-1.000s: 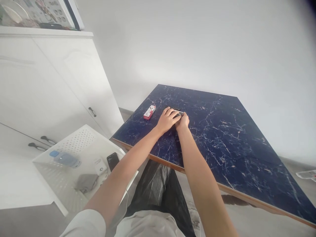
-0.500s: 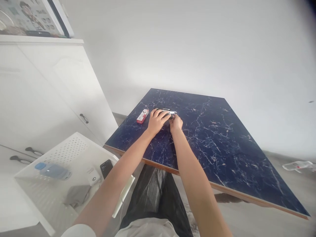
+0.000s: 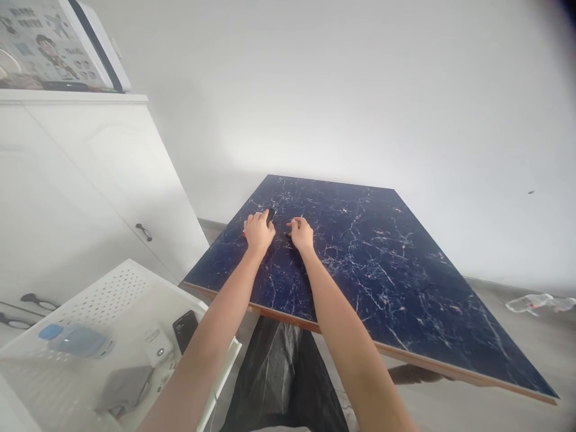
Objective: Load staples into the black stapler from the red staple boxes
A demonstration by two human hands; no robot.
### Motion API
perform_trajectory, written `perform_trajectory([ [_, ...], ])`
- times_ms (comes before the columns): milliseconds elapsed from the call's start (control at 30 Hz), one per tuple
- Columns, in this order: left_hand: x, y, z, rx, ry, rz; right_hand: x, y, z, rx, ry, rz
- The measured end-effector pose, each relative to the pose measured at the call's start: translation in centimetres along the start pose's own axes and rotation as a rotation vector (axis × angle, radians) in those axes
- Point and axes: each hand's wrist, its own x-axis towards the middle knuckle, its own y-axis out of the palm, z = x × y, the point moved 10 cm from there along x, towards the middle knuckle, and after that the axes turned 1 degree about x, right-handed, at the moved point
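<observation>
My left hand (image 3: 260, 234) is wrapped round a black stapler (image 3: 270, 215), whose dark rounded end sticks out above the fingers. That hand hides most of the stapler and also covers the small red-and-white box (image 3: 244, 234), of which only slivers show at its left side. A short way to the right, apart from the left hand, my right hand (image 3: 302, 233) is held just over the table with its fingers curled and thumb and fingertips close together. Whatever it pinches, if anything, is too small to make out.
Both hands are over the dark blue marbled table (image 3: 360, 270), with a white wall behind it. At the lower left, a white perforated cart (image 3: 121, 282) holds a water bottle (image 3: 76, 340), a phone (image 3: 184, 330) and a grey pouch (image 3: 126, 389). A white cabinet (image 3: 90, 180) stands beyond.
The hands have come apart; both were together on the stapler. My left hand has moved left with it, over the red-and-white box. My right hand has let go of it. The view has tilted up slightly.
</observation>
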Motion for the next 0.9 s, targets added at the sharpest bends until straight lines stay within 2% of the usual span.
perform_trajectory([
  [133,0.3,0.2,1.6,-0.019,-0.046,0.027,0.0,1.0,1.1,-0.187,-0.100,0.033],
  [233,0.4,-0.1,2.0,-0.032,-0.083,-0.013,0.1,2.5,1.5,-0.231,-0.149,0.101],
  [333,0.3,-0.5,2.0,-0.039,-0.107,-0.054,0.0,4.3,2.7,-0.281,-0.291,0.172],
  [400,0.3,-0.5,2.2,-0.051,-0.123,-0.058,0.4,4.9,3.2,-0.317,-0.347,0.160],
  [500,0.4,-0.5,2.6,-0.081,-0.154,-0.083,1.6,4.7,2.6,-0.297,-0.273,0.116],
  [633,0.6,-0.7,3.2,-0.121,-0.169,-0.115,2.2,4.5,2.1,-0.217,-0.229,0.154],
  [767,0.5,-0.7,3.0,-0.140,-0.155,-0.097,1.8,1.9,1.7,-0.082,-0.149,-0.009],
  [833,0.4,-1.0,2.6,-0.150,-0.140,-0.100,1.1,0.8,2.6,-0.090,-0.226,-0.082],
  [900,0.3,-1.5,1.8,-0.176,-0.092,-0.121,0.3,0.8,3.8,-0.141,-0.348,-0.071],
])
